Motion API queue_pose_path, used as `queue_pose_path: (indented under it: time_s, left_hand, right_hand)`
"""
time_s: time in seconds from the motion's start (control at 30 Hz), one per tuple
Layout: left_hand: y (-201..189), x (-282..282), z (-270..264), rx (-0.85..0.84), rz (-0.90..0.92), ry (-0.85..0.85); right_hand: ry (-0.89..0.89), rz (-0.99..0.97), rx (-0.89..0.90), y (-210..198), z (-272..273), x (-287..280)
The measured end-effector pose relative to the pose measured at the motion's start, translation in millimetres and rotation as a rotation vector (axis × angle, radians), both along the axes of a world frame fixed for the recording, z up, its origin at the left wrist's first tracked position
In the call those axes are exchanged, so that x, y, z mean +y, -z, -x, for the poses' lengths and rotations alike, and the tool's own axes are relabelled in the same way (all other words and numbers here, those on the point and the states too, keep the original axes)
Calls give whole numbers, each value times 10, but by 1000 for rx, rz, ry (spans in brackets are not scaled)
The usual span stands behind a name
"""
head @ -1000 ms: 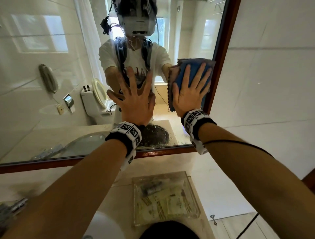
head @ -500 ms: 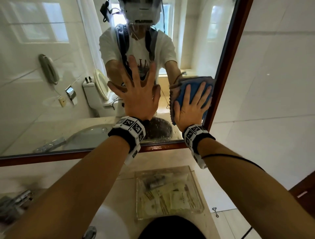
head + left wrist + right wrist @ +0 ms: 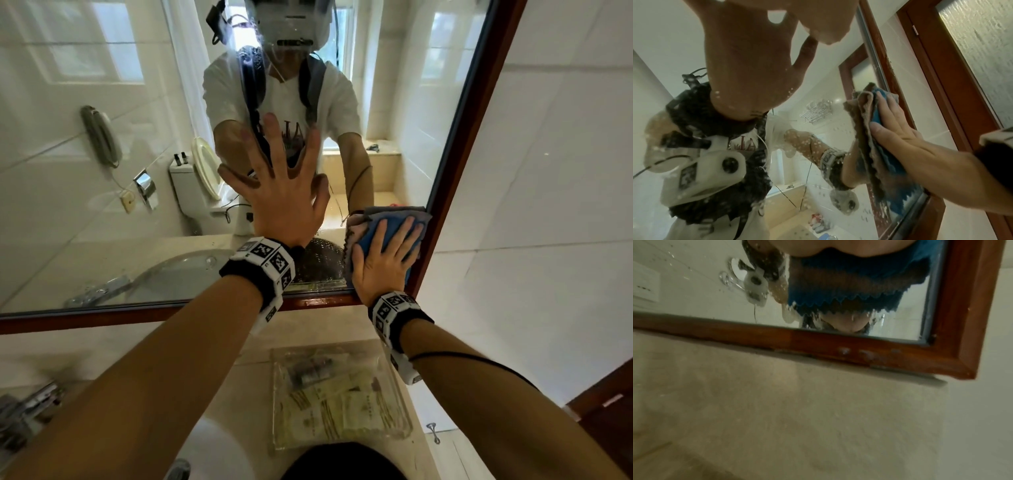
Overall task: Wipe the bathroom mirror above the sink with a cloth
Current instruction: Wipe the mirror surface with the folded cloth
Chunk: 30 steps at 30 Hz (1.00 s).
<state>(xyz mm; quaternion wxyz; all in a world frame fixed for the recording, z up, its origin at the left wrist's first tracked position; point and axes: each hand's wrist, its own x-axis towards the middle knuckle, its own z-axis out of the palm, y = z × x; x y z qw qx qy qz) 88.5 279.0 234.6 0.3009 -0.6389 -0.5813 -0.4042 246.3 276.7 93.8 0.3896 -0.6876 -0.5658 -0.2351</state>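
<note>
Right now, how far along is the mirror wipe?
Done: hard to judge. In hand: the right hand presses the cloth flat into the mirror's lower right corner, beside the wooden frame. The left hand rests flat on the glass. Left: droplets speckle the glass left of the cloth.

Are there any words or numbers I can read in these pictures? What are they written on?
No text here can be read for sure.
White T-shirt reflected in the mirror: dark print with big letters, partly hidden by the left hand, unreadable.
Wristbands: black-and-white square code patterns, no readable words.
Packets in the clear tray on the counter: printing too small and blurred.
</note>
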Motion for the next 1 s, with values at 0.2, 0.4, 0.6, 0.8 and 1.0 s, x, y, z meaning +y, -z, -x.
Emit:
queue_pose_path:
  time_s: [0.2,0.4,0.6,0.8,1.0]
  left_hand:
    - [-14,-53,133,30,-28,59]
    - [49,-108,482,90,-18,141]
    - [79,-82,667,144,56,117]
    - [112,-84,610,138,66,83]
    - [143,-43,604,140,34,67]
  right_hand:
    - [-15,-158,-48,-754,164,121]
    - [18,-194,-47,-1034,272,134]
    - [-98,-92,-227,-588,515,76]
    - [-240,12,-471,50,655,-6]
    - [-331,-27,-620,-125,338,-2]
